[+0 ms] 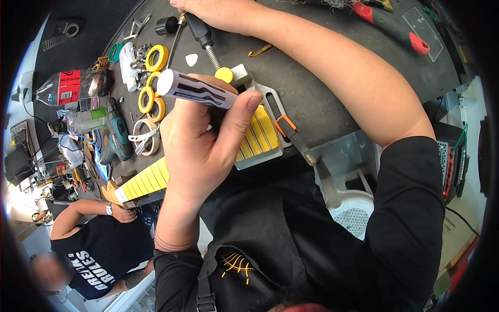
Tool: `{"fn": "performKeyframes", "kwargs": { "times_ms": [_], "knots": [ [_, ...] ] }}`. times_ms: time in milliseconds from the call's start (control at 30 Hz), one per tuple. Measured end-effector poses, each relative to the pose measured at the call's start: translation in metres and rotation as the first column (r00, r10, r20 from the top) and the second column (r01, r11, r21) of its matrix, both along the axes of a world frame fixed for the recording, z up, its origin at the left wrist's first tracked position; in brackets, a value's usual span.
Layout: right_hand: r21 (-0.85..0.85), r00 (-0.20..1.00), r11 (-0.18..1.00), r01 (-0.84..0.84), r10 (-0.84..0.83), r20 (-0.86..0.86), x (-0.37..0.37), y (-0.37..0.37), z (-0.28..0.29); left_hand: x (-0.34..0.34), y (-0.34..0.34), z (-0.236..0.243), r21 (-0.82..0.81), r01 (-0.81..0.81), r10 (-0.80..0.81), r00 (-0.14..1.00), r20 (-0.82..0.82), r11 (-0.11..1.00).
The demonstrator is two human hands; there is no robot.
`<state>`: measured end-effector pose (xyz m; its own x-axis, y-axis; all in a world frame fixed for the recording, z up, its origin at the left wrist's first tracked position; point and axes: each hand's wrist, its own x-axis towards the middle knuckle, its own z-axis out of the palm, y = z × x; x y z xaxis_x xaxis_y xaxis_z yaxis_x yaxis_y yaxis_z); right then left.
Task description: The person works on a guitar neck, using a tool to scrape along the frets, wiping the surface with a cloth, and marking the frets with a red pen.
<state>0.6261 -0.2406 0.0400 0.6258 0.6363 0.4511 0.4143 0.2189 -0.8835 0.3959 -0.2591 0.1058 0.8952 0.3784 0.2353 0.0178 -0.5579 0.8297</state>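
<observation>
My left hand (200, 135) is closed around a white marker (200, 89) with black stripes, its blunt end pointing left. Below this hand runs a guitar neck (145, 182) with yellow tape between its frets; my hand hides its middle part. More taped fretboard (257, 136) shows right of my thumb, inside a light grey metal frame (274, 155). A black-handled screw clamp (200, 31) with a threaded rod and yellow pad stands by the frame. My right hand (218, 13) reaches across to the clamp's handle at the top edge; its fingers are partly cut off, so its grip is unclear.
Yellow tape rolls (156, 57), a teal drill (119, 130) and a plastic bottle (65, 88) crowd the left side. A white pick (192, 60) lies near the clamp. An orange-trimmed tool (296, 140) overhangs the bench edge. Another person (106, 244) stands at lower left.
</observation>
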Motion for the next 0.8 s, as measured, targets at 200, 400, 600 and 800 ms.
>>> {"fn": "performKeyframes", "kwargs": {
  "times_ms": [200,400,600,800],
  "knots": [
    [0.005,1.000,1.000,-0.011,0.011,-0.028,-0.002,0.001,0.000,-0.002,0.000,-0.001,0.030,0.017,-0.018,1.000,0.012,0.999],
    [0.000,1.000,1.000,-0.001,0.001,-0.014,0.001,0.004,-0.004,-0.002,0.001,-0.004,0.369,0.192,-0.260,0.954,0.145,0.909],
    [0.000,0.999,1.000,0.031,-0.031,0.014,0.003,0.006,-0.006,-0.021,-0.012,0.005,0.391,0.317,-0.357,0.934,0.033,0.864],
    [-0.017,1.000,1.000,0.021,-0.021,-0.001,0.002,0.006,-0.006,-0.023,0.002,0.005,-0.191,0.191,-0.164,0.975,0.147,0.963]
  ]
}}
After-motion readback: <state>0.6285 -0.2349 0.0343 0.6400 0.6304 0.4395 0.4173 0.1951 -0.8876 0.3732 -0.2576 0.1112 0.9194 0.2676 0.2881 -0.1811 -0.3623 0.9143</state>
